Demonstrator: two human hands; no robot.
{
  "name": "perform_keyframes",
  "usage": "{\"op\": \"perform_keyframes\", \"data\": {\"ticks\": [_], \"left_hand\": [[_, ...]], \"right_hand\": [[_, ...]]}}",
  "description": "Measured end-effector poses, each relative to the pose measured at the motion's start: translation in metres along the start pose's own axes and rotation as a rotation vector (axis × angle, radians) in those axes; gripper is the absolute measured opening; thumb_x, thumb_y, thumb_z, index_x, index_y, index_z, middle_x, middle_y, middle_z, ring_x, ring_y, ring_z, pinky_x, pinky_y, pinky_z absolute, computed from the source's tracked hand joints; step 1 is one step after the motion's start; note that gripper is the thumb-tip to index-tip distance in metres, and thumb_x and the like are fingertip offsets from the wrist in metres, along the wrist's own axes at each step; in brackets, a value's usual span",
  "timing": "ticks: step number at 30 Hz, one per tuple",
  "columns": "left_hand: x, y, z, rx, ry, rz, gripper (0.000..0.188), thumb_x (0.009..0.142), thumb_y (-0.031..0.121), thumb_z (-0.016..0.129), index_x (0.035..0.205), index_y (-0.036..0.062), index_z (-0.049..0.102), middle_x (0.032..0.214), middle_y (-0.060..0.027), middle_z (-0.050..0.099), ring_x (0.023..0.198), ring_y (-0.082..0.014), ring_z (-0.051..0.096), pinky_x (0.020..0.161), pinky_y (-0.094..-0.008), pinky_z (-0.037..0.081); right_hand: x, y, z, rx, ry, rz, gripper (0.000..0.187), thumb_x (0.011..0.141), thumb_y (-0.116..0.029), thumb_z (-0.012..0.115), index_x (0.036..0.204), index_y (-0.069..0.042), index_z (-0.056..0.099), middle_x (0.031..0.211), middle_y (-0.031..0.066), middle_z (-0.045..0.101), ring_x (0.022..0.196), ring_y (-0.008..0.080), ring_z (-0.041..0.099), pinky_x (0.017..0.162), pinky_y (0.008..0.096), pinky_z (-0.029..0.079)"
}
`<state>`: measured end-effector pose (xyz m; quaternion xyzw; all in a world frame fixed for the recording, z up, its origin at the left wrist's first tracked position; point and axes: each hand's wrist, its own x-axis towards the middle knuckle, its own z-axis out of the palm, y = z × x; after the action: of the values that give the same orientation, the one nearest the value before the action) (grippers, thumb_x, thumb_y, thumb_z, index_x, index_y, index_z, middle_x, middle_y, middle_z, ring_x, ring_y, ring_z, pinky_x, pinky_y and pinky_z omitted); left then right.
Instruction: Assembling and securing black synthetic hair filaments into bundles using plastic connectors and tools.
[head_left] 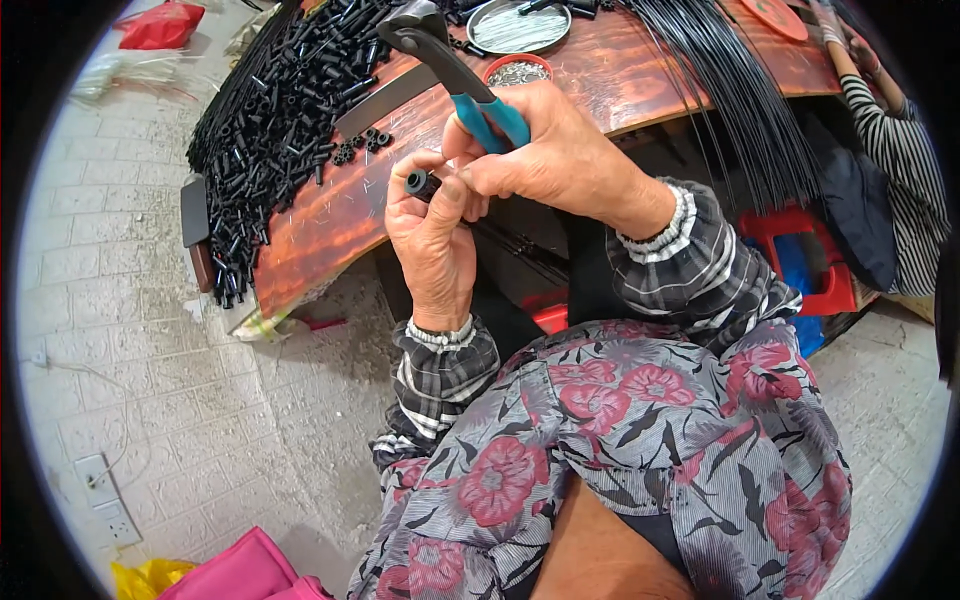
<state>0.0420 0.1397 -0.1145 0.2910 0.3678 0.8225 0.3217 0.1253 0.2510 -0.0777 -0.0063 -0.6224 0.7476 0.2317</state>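
My left hand [435, 245] is closed around a short black plastic tube [416, 182], whose round open end points up between thumb and fingers. Teal-handled pincers [462, 75] rest in my right hand [575, 155], their dark metal head pointing up and to the left over the table. The thumb and fingertips of that hand also pinch close beside the tube; whatever lies between them is too small to make out. On the table just beyond my left hand sits a little group of black rings [360, 146].
A big heap of black tubes [300, 125] covers the left of the wooden table [330, 215]. Behind stand a metal tray of pale strips [520, 28] and a red dish of small metal parts [517, 70]. Long black rods [730, 110] overhang the right edge, near another person's striped sleeve [880, 130].
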Motion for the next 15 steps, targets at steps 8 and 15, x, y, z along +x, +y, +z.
{"op": "perform_keyframes", "data": {"ticks": [8,15], "left_hand": [[0.003,0.0,0.018,-0.032,0.067,-0.032,0.055,0.089,0.046,0.035,0.111,-0.0033,0.043,0.077,-0.0044,0.052,0.064,-0.0106,0.047,0.057,-0.0233,0.038],[0.003,-0.002,0.016,0.021,0.114,-0.019,0.055,0.088,0.046,0.037,0.109,-0.0043,0.046,0.078,-0.0046,0.052,0.063,-0.0099,0.046,0.054,-0.0215,0.036]], "right_hand": [[-0.002,0.001,0.009,-0.079,0.2,-0.17,0.012,0.073,0.001,0.06,0.083,0.003,0.054,0.065,0.0055,0.057,0.048,0.0092,0.055,0.042,0.0199,0.045],[-0.002,0.007,0.01,-0.122,0.196,-0.216,0.009,0.074,0.0,0.06,0.081,0.002,0.055,0.064,0.0049,0.057,0.048,0.009,0.055,0.041,0.0203,0.045]]}}
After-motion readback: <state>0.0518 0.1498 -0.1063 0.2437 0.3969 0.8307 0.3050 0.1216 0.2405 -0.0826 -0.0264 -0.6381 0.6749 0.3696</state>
